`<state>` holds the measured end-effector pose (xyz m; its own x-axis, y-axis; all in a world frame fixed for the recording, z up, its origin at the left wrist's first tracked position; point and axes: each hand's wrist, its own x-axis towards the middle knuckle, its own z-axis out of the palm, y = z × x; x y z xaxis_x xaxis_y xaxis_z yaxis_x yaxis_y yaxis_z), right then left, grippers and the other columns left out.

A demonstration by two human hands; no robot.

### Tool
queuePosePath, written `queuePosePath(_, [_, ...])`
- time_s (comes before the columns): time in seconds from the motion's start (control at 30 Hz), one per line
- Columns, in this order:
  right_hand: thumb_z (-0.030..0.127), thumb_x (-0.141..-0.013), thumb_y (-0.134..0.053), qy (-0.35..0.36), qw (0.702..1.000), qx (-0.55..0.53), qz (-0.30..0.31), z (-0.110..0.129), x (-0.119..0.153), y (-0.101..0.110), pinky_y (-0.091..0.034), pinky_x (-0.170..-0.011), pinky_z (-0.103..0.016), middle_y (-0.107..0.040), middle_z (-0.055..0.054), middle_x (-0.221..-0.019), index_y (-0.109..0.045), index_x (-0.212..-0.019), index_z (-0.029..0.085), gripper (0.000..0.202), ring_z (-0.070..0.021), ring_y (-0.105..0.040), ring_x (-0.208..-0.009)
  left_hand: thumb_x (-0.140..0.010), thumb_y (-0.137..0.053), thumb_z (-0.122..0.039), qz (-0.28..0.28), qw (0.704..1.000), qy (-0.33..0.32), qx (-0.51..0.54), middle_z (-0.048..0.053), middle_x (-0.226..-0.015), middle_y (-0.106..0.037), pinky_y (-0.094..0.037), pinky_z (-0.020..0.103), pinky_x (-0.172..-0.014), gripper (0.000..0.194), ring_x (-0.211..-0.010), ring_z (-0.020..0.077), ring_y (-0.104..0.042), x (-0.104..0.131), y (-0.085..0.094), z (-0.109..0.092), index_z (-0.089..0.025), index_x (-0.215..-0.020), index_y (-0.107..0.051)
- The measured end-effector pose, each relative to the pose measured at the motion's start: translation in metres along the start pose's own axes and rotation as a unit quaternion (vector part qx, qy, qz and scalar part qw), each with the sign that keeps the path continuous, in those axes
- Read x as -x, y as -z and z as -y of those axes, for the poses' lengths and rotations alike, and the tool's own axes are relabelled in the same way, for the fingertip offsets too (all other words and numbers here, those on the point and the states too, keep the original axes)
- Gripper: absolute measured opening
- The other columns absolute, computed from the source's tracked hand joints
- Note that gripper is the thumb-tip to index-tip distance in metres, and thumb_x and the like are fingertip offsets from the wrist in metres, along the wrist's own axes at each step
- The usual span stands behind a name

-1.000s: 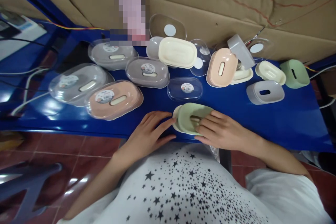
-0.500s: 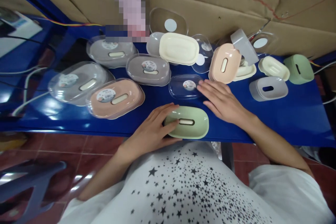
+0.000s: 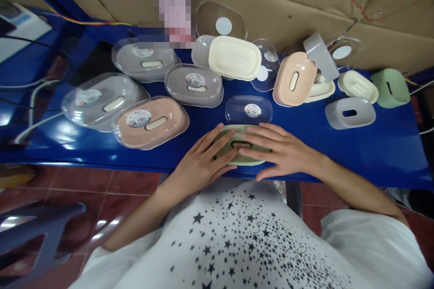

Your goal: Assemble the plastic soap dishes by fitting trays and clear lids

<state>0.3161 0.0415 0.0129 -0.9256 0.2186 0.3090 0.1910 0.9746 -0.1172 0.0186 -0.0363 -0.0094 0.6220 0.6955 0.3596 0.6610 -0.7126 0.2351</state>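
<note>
A light green soap dish [image 3: 247, 161] with an oval slot in its middle rests at the front edge of the blue table. My left hand [image 3: 205, 153] holds its left end, fingers over the rim and thumb on the near side. Across the right part of the dish lies my right hand [image 3: 285, 149], fingers stretched and spread, thumb toward the table edge. The hands cover much of the dish. Just behind it lies a clear plastic lid [image 3: 233, 110] with a round label, apart from both hands.
Several lidded grey dishes [image 3: 176, 83] and a pink one [image 3: 162, 113] stand left on the blue table [image 3: 84, 149]. Behind are a cream tray [image 3: 235, 58] and clear lids. At right are a pink dish [image 3: 288, 86], a grey holder [image 3: 359, 117] and a green holder [image 3: 393, 90]. Cables run at left.
My right hand has moved from the clear lid toward me and left, onto the green dish. The lid stays behind the dish. My left hand remains at the dish's left end.
</note>
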Motion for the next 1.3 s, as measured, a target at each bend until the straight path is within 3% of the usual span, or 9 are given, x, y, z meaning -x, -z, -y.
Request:
queuePosePath(0.17, [0.034, -0.104, -0.07, 0.019, 0.997, 0.069, 0.015, 0.019, -0.006, -0.003, -0.046, -0.127, -0.045, -0.07, -0.011, -0.147, -0.058, -0.154, 0.017, 0.054, -0.0219, -0.062, -0.141, -0.102, -0.072, -0.031, 0.006, 1.0, -0.009, 0.024, 0.015, -0.165, -0.053, -0.049, 0.057, -0.126, 0.055, -0.163, 0.0365, -0.034, -0.001, 0.002, 0.001, -0.022, -0.154, -0.054])
queuePosePath(0.37, [0.056, -0.106, -0.062, 0.021, 0.999, 0.024, 0.001, 0.009, 0.0, -0.003, -0.044, -0.127, -0.047, -0.063, -0.012, -0.157, -0.052, -0.16, 0.02, 0.066, -0.0241, -0.053, -0.151, -0.101, -0.074, -0.037, 0.027, 0.998, -0.01, 0.056, 0.015, -0.166, -0.051, -0.048, 0.059, -0.126, 0.061, -0.163, 0.0371, -0.035, -0.002, 0.004, 0.001, -0.022, -0.156, -0.052])
queuePosePath(0.47, [0.049, -0.111, -0.053, -0.067, 0.997, 0.018, -0.045, -0.011, 0.006, 0.002, -0.04, -0.128, -0.054, -0.053, -0.012, -0.166, -0.041, -0.167, 0.024, 0.063, -0.0281, -0.041, -0.16, -0.099, -0.076, -0.037, 0.013, 0.998, -0.002, 0.064, 0.019, -0.166, -0.048, -0.048, 0.061, -0.124, 0.062, -0.16, 0.0387, -0.041, -0.003, 0.006, 0.001, -0.023, -0.155, -0.053])
queuePosePath(0.57, [0.042, -0.11, -0.054, -0.183, 0.982, 0.031, -0.022, -0.029, 0.011, 0.005, -0.037, -0.128, -0.061, -0.044, -0.014, -0.172, -0.034, -0.171, 0.027, 0.065, -0.0344, -0.036, -0.162, -0.096, -0.078, -0.033, -0.023, 0.997, 0.015, 0.074, 0.018, -0.156, -0.058, -0.052, 0.059, -0.119, 0.053, -0.15, 0.0379, -0.053, -0.003, 0.008, 0.0, -0.023, -0.145, -0.059])
queuePosePath(0.67, [0.047, -0.106, -0.062, -0.224, 0.973, 0.05, 0.01, -0.035, 0.012, 0.001, -0.035, -0.129, -0.063, -0.052, -0.015, -0.164, -0.041, -0.167, 0.027, 0.068, -0.0386, -0.043, -0.156, -0.093, -0.078, -0.031, -0.044, 0.996, 0.027, 0.07, 0.016, -0.142, -0.065, -0.056, 0.055, -0.111, 0.039, -0.141, 0.0362, -0.061, -0.003, 0.009, 0.0, -0.022, -0.128, -0.064])
queuePosePath(0.83, [0.043, -0.105, -0.063, -0.26, 0.963, 0.059, -0.048, -0.028, 0.008, 0.002, -0.043, -0.12, -0.057, -0.067, -0.013, -0.139, -0.052, -0.161, 0.029, 0.059, -0.0331, -0.064, -0.132, -0.093, -0.078, -0.03, -0.058, 0.993, 0.064, 0.085, 0.015, -0.148, -0.057, -0.057, 0.058, -0.112, 0.037, -0.143, 0.0374, -0.058, -0.001, 0.006, 0.0, -0.026, -0.124, -0.06])
queuePosePath(0.97, [0.037, -0.108, -0.06, -0.234, 0.968, 0.001, -0.094, -0.015, 0.005, 0.011, -0.046, -0.116, -0.054, -0.067, -0.011, -0.143, -0.047, -0.163, 0.033, 0.057, -0.0301, -0.064, -0.132, -0.094, -0.08, -0.028, -0.083, 0.979, 0.135, 0.127, 0.019, -0.163, -0.043, -0.053, 0.06, -0.119, 0.062, -0.152, 0.0367, -0.05, 0.0, 0.002, 0.003, -0.027, -0.147, -0.049])
queuePosePath(1.1, [0.031, -0.107, -0.061, -0.146, 0.987, -0.03, -0.052, -0.002, 0.001, 0.009, -0.045, -0.118, -0.057, -0.063, -0.011, -0.151, -0.046, -0.164, 0.034, 0.058, -0.0294, -0.061, -0.138, -0.093, -0.084, -0.031, -0.098, 0.972, 0.143, 0.159, 0.02, -0.172, -0.035, -0.045, 0.065, -0.125, 0.095, -0.159, 0.0378, -0.041, 0.001, -0.001, 0.007, -0.033, -0.167, -0.025])
queuePosePath(1.3, [0.017, -0.104, -0.064, -0.083, 0.995, -0.05, -0.022, 0.009, -0.002, -0.002, -0.045, -0.126, -0.058, -0.059, -0.012, -0.158, -0.056, -0.157, 0.026, 0.055, -0.0327, -0.04, -0.159, -0.097, -0.078, -0.033, -0.062, 0.977, 0.134, 0.152, 0.016, -0.173, -0.036, -0.05, 0.062, -0.123, 0.087, -0.157, 0.0366, -0.045, 0.003, -0.001, 0.009, -0.037, -0.168, -0.029])
